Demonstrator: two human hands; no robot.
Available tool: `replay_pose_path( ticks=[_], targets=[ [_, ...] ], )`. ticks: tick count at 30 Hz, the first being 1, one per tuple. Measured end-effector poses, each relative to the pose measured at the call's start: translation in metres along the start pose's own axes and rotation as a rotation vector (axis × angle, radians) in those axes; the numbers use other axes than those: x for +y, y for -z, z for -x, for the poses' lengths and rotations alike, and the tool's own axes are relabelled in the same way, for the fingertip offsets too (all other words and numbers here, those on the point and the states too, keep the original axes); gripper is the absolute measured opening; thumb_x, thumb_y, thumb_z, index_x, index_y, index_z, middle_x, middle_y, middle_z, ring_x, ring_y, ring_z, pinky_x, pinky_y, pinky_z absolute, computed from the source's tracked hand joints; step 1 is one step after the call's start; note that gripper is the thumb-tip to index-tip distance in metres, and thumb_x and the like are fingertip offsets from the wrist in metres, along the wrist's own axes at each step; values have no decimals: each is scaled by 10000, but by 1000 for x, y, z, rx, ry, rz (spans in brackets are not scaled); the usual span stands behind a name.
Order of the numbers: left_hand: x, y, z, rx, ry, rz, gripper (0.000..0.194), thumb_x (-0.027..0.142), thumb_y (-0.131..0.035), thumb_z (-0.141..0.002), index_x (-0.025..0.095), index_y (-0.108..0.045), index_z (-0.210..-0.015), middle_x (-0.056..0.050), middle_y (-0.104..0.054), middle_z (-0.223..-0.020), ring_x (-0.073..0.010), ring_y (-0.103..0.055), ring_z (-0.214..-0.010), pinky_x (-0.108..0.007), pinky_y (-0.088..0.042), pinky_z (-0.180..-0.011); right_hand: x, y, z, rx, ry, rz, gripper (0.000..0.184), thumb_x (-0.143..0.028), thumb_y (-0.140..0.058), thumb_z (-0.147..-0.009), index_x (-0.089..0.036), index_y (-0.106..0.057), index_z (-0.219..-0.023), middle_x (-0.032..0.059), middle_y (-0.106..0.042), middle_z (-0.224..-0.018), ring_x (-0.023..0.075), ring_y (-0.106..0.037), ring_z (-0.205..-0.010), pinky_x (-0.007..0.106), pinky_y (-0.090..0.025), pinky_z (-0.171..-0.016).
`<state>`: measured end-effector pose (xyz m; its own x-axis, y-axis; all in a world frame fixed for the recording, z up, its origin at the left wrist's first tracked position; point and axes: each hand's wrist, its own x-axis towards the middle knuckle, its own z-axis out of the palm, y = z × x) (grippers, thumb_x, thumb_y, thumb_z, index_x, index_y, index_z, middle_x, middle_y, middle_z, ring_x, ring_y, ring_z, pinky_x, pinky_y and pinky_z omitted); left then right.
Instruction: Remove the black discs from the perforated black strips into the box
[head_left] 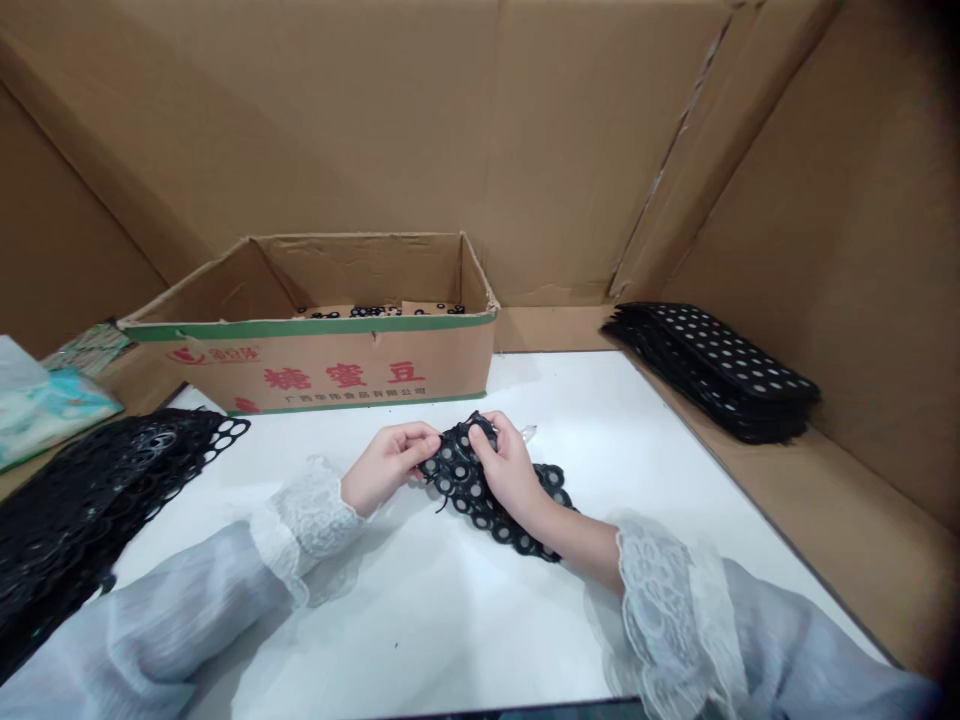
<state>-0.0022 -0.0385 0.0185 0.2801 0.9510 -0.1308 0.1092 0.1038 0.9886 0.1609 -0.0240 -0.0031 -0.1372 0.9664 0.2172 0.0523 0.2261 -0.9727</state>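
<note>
Over the white board, a black rubbery sheet with rows of round holes [480,505] is held between my two hands. My left hand [394,455] pinches its left corner between thumb and fingers. Gripping the upper edge, my right hand [510,465] has its thumb on top, and its fingers go behind the sheet. The lower right part of the sheet passes beneath my right wrist. Near the right fingers lies a small clear item [529,433], too small to name.
An open cardboard box [315,365] at the back holds small black rings [367,312]. Unseparated black perforated sheets [82,510] are heaped at left, beside a plastic packet [52,410]. Stacked dotted black sheets [712,370] lie at right. Cardboard walls [375,120] surround the white board [420,630].
</note>
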Motion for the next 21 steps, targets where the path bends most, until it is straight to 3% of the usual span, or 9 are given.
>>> replay_pose_path(
  ticks=[8,10,12,15,18,20,21],
  targets=[
    [18,17,-1,196,-25,-109,288,407,-577,-715,131,-590,-794,8,-538,-652,-74,-459,-545,-173,-361,-480,-8,-5,4,-47,22,60,154,-332,-407,-826,-184,-435,-862,1,-483,-775,129,-460,-715,267,-384,-698],
    [24,33,-1,370,-136,-236,276,395,-550,-733,126,-590,-780,-10,-564,-702,-85,-479,-569,-186,-380,-494,-6,-2,6,-44,3,68,162,-339,-404,-828,-186,-438,-869,0,-487,-773,130,-462,-712,269,-380,-695],
    [34,56,0,699,-324,-426,259,363,-497,-774,126,-591,-813,-12,-571,-726,-91,-494,-586,-200,-395,-512,-3,2,9,-42,-37,74,175,-354,-405,-828,-188,-443,-869,-1,-491,-767,131,-461,-706,271,-375,-688],
    [57,92,1,1049,-484,-868,280,324,-414,-836,131,-594,-929,0,-582,-726,-109,-533,-620,-242,-412,-573,2,7,11,-42,-71,57,192,-383,-415,-823,-194,-438,-846,-9,-482,-753,127,-448,-699,268,-364,-674],
    [84,122,-8,1103,-652,-1226,334,331,-347,-880,123,-564,-1026,-31,-610,-916,-144,-565,-840,-304,-419,-737,2,7,11,-56,-85,62,247,-424,-440,-805,-196,-388,-726,-36,-392,-657,109,-385,-621,253,-330,-603],
    [99,139,-20,1029,-683,-1333,367,362,-323,-892,131,-550,-1064,-53,-593,-1027,-158,-538,-976,-338,-397,-818,0,7,10,-113,-92,37,288,-430,-440,-804,-195,-347,-666,-45,-329,-618,99,-344,-582,245,-303,-563],
    [104,145,-26,967,-634,-1367,386,409,-343,-879,146,-560,-1060,-52,-577,-1077,-173,-525,-1019,-354,-389,-830,-2,7,10,-151,-90,3,286,-417,-434,-810,-193,-342,-657,-45,-321,-616,96,-340,-579,242,-300,-559]
  ],
)
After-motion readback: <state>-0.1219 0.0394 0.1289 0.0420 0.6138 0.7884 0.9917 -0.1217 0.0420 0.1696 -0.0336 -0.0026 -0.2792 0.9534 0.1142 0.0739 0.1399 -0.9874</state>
